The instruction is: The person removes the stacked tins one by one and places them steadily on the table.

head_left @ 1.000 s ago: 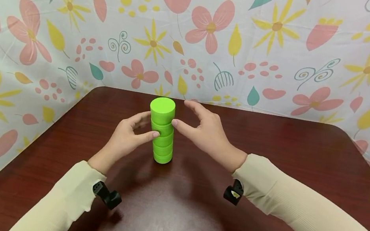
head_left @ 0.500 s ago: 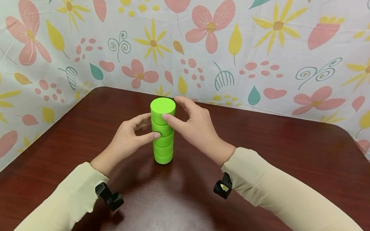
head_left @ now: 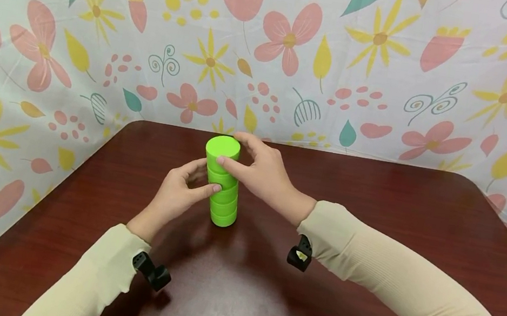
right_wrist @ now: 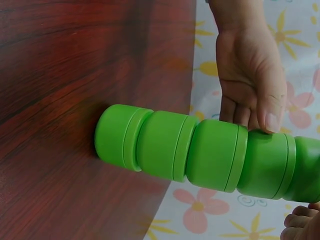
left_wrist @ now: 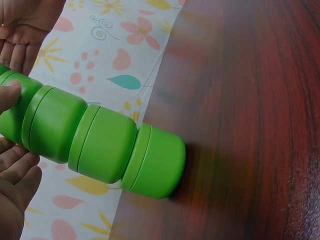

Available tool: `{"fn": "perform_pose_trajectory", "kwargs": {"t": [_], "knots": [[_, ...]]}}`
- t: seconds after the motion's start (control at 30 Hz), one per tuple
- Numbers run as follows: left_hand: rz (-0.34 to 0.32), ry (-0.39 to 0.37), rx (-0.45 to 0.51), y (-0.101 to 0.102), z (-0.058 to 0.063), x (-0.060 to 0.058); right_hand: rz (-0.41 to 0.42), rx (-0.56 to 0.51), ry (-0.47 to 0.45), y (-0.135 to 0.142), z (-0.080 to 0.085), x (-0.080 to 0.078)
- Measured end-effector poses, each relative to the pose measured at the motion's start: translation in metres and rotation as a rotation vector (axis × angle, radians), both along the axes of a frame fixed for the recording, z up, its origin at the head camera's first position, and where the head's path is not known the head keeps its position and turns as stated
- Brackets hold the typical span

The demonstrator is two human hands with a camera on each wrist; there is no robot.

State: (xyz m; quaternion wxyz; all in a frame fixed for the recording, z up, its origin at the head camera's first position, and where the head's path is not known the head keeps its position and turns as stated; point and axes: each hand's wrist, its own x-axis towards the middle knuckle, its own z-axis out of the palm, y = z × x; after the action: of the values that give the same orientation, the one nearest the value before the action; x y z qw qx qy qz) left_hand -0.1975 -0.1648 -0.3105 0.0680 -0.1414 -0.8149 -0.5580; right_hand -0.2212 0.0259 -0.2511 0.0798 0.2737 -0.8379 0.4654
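Several round green jars with lids stand in an upright stack on the table; the bottom jar (left_wrist: pixel 157 162) rests on the wood. My left hand (head_left: pixel 174 192) holds the stack from the left at the upper jars, thumb in front and fingers behind. In the right wrist view, the left thumb (right_wrist: pixel 271 112) lies on the second jar from the top. My right hand (head_left: pixel 263 170) holds the top jar (head_left: pixel 223 146) from the right, thumb on its front. Its fingers are partly hidden behind the jar.
The dark reddish wood table (head_left: pixel 375 198) has rounded far corners. A white cloth (head_left: pixel 376 127) with flower prints hangs behind it and along the left side. Black wrist cameras are strapped at both cream sleeves (head_left: pixel 90 264).
My right hand has moved left onto the top jar, its thumb sliding from the jar's right edge to its front. The left hand has shifted slightly to the right; the stack stays put.
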Motion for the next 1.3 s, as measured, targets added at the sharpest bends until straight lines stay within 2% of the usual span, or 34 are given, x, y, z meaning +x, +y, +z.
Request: {"fn": "perform_pose_trajectory", "kwargs": {"t": [0.63,0.97,1.3], "knots": [[0.012,0.012,0.018,0.003,0.0,-0.001,0.03,-0.089,-0.032,-0.003,-0.001,0.001],[0.014,0.018,0.023,0.002,-0.003,-0.002,0.051,-0.201,0.004,-0.006,-0.009,0.003],[0.017,0.013,0.037,0.002,-0.003,-0.002,0.031,-0.221,0.03,0.002,0.003,0.003]]}}
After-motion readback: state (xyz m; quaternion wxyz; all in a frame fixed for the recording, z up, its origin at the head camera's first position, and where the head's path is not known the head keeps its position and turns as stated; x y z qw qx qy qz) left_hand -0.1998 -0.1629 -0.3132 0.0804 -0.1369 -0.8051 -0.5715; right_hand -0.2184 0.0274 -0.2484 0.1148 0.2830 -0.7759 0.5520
